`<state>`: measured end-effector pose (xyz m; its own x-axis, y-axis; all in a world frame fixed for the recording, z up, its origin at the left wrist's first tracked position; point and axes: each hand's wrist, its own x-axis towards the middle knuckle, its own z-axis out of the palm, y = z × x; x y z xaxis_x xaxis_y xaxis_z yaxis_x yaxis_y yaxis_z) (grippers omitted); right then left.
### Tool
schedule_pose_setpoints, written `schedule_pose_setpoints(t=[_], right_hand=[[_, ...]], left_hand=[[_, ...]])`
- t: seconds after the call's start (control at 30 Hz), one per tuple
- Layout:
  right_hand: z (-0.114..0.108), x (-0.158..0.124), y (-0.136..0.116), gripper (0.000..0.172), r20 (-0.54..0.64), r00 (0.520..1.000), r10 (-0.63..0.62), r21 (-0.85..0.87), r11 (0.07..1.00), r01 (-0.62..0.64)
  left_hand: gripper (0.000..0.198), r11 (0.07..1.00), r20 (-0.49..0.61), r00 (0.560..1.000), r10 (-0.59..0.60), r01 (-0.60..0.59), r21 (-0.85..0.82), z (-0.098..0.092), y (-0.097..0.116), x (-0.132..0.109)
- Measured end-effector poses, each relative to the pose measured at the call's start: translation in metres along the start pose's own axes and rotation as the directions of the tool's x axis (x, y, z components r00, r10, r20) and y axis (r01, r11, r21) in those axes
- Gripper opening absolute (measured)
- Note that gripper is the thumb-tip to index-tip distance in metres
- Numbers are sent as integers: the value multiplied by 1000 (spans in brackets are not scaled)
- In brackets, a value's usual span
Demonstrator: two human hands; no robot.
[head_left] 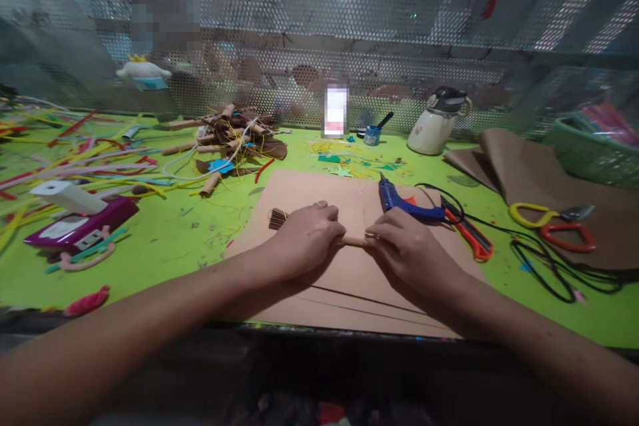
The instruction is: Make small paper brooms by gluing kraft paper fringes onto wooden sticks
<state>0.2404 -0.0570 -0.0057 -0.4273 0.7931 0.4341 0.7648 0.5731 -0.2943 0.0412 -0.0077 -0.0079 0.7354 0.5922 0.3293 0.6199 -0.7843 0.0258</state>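
Left hand (312, 231) curls around brown paper tube (355, 241); right hand (412, 246) pinches farther along. Tube lies between hands, over brown sheets (302, 188) (join with fringed bundle (277, 218) hidden). Probably shaping step; next move calls for even pressure.

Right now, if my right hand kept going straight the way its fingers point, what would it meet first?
Most likely your left hand: your right hand points toward it, across the exposed stretch of the thin tan rod. Depth is hard to judge from this single view.
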Motion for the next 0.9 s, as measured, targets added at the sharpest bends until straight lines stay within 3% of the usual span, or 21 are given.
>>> schedule_pose_setpoints(t=[0.1, 0.3, 0.6, 0.73, 0.9], right_hand=[[2, -4, -1, 15, 13, 998, -55, -49, 997, 56], [11, 1, 11, 16, 7, 999, -44, -33, 998, 44], [2, 10, 16, 28, 107, 994, -17, 12, 1000, 15], [2, 8, 12, 21, 37, 999, -13, -22, 1000, 14], [9, 7, 6, 18, 17, 993, -115, -171, 978, 116]], left_hand=[[36, 1000, -18, 1000, -2, 2, -19, 2, -2, 0], [34, 995, 29, 996, 84, -83, -56, -8, -6, 3], [30, 998, 57, 998, 32, -35, 54, -7, -2, 8], [28, 999, 33, 999, 9, -11, 49, -6, -1, 12], [29, 1000, 67, 998, 13, -14, 17, -8, -3, 16]])
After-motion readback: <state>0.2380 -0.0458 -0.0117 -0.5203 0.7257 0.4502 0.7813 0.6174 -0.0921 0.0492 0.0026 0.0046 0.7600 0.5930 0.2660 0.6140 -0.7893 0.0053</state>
